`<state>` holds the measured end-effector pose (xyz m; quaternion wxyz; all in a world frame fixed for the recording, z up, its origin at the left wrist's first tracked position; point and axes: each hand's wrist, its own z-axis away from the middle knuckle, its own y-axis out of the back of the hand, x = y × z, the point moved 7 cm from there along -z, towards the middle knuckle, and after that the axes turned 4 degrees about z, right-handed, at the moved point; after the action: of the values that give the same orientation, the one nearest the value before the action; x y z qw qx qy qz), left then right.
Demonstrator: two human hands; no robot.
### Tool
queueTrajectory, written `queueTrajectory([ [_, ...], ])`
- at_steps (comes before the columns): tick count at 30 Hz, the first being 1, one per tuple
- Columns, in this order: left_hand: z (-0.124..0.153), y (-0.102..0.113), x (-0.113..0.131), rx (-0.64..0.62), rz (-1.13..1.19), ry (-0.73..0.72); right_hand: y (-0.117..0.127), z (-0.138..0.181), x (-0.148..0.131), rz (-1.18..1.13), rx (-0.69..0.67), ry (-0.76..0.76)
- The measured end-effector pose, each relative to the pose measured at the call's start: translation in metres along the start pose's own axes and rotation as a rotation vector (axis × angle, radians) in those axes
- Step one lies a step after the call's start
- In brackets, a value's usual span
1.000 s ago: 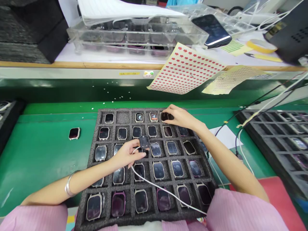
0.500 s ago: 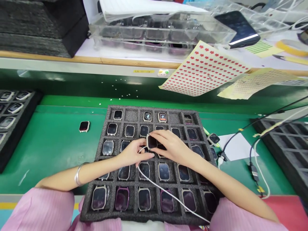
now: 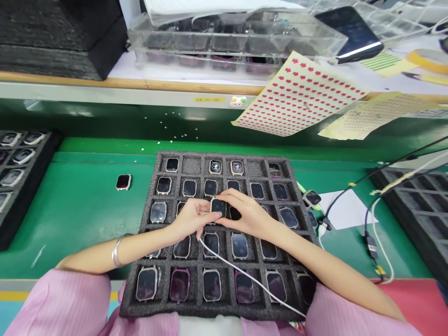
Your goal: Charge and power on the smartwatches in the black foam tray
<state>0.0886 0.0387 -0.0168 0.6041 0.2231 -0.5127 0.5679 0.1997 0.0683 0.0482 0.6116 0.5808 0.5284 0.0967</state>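
Observation:
Above the middle of a dark foam tray (image 3: 192, 165), both my hands are closed on one smartwatch case (image 3: 218, 207) with a dark screen. My right hand (image 3: 247, 210) grips its top and bottom edges between thumb and fingers. My left hand (image 3: 193, 217) presses its thumb on the lower part of the watch, the other fingers curled behind. A white cable (image 3: 241, 270) runs from under my left hand down to the tray's lower right; its upper end is hidden by the fingers. Watches sit in most tray pockets, and two at the back have lit screens (image 3: 215, 166).
A single watch (image 3: 123, 182) lies on the green mat to the left. Another watch (image 3: 312, 199) rests right of the tray, near white paper (image 3: 346, 210) and black cables (image 3: 369, 245). Further foam trays stand at both sides. A sticker sheet (image 3: 297, 95) hangs from the shelf.
My left thumb has moved up onto the watch, and the watch has shifted slightly left between my hands. The cable's upper loop is now hidden. One lit screen changed from orange to a dial.

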Motion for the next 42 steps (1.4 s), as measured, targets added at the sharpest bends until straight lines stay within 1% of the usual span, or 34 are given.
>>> queueTrajectory([
  [7,0.004,-0.004,0.010,-0.026,0.019,0.008,-0.001,0.004,-0.004,-0.094,0.128,0.108],
  [13,0.006,-0.005,0.014,-0.044,-0.018,-0.025,-0.001,0.007,-0.005,-0.114,0.173,0.170],
  [21,0.005,-0.002,0.010,-0.042,-0.043,-0.011,-0.001,0.006,-0.004,-0.133,0.161,0.144],
  [27,0.004,-0.001,0.006,-0.020,-0.034,0.002,-0.005,0.006,-0.002,-0.126,0.117,0.113],
  [29,0.002,-0.002,0.004,-0.024,-0.040,-0.001,-0.001,0.005,-0.004,-0.089,0.079,0.103],
  [31,0.000,-0.004,0.005,-0.055,-0.036,-0.038,0.010,0.003,-0.004,-0.043,0.044,0.099],
  [32,-0.002,-0.007,0.005,-0.087,-0.031,-0.058,0.019,0.002,0.000,-0.035,0.045,0.097],
  [34,-0.003,-0.012,0.005,-0.153,-0.019,-0.080,0.043,0.000,0.015,-0.034,0.103,0.072],
  [35,-0.003,-0.013,0.004,-0.174,-0.019,-0.080,0.057,0.000,0.029,-0.023,0.159,0.042],
  [37,-0.004,-0.014,0.003,-0.181,-0.038,-0.070,0.080,0.003,0.061,0.090,0.260,-0.056],
  [38,-0.004,-0.014,0.003,-0.173,-0.055,-0.067,0.085,0.006,0.078,0.172,0.264,-0.110],
  [40,-0.003,-0.014,0.003,-0.158,-0.088,-0.054,0.084,0.010,0.105,0.298,0.161,-0.170],
  [42,-0.003,-0.014,0.003,-0.151,-0.103,-0.035,0.081,0.016,0.120,0.372,0.045,-0.186],
])
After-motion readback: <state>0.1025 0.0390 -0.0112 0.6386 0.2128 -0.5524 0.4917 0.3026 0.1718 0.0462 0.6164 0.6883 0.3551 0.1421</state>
